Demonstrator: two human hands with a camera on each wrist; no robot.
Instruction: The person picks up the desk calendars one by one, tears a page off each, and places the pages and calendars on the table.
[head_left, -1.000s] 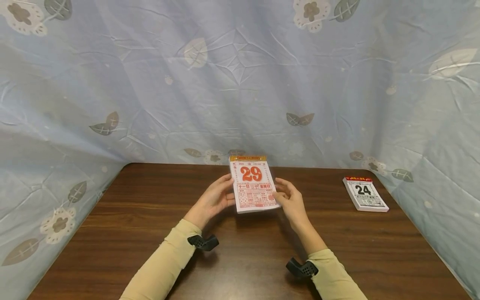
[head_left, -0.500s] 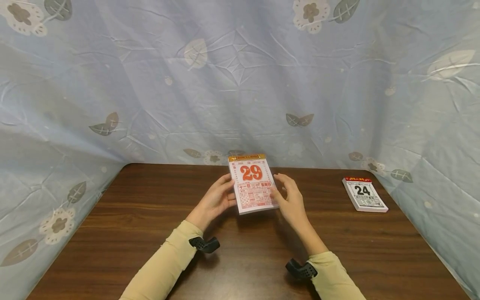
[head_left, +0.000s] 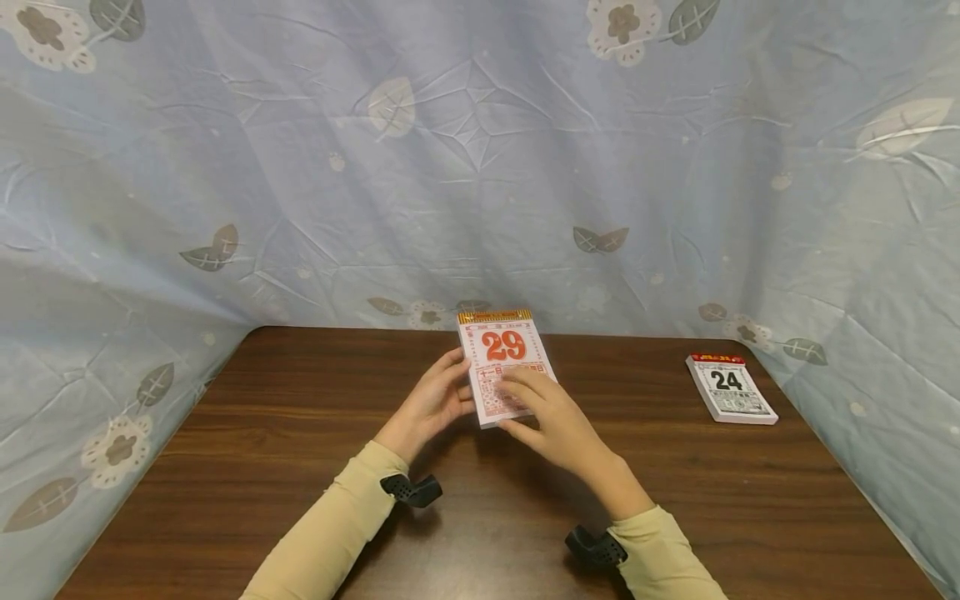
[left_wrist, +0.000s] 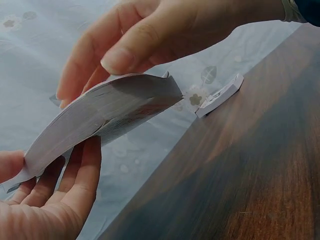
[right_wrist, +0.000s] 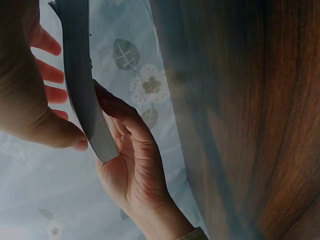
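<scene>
A thick tear-off calendar [head_left: 504, 343] with a red 29 and a gold-striped top is held tilted over the table's far half. My left hand [head_left: 431, 404] grips its left side, thumb at the front and fingers behind, as the left wrist view shows. Over the lower front page lies my right hand [head_left: 558, 421], fingers loosely bent and spread, thumb by the bottom edge. It covers part of the print. In the left wrist view the page block [left_wrist: 110, 110] bows; in the right wrist view the right thumb [right_wrist: 65, 132] is right at the block's lower corner.
A second, smaller calendar pad [head_left: 731, 388] showing a black 24 lies at the right of the brown wooden table [head_left: 300, 433]. A patterned pale-blue cloth [head_left: 465, 167] hangs behind the table and along its sides. Black wrist bands [head_left: 411, 490] are on both sleeves.
My right hand has moved from the calendar's right edge leftward onto its lower front page. The left hand keeps its hold, and the calendar has barely shifted.
</scene>
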